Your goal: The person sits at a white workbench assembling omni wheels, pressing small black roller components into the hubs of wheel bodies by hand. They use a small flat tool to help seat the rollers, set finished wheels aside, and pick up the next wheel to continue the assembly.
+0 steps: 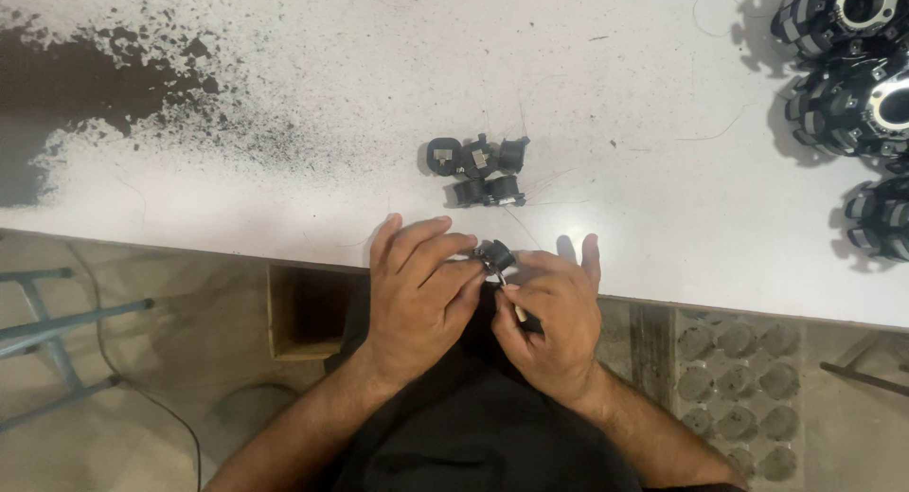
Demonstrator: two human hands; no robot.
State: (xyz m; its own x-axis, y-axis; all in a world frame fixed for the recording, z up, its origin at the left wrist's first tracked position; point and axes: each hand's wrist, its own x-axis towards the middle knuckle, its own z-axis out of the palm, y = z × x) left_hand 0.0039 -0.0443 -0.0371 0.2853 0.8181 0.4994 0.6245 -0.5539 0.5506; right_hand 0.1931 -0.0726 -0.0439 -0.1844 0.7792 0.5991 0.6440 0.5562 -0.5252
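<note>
My left hand (417, 288) and my right hand (549, 312) meet at the near edge of the white table (284, 104). Between their fingertips sits a small black round part (494, 256), gripped by my left hand from the left side. My right hand pinches a thin pale stick-like tool (516, 307) whose tip touches the part. Just beyond on the table lies a cluster of several similar small black parts (478, 170).
Large black ring-shaped assemblies (857, 66) with metal centres are stacked at the table's far right. Dark worn patches (76, 85) mark the table's left. Below the edge are an open cardboard box (303, 312), a blue metal frame (57, 331), and a tray of round grey pieces (739, 388).
</note>
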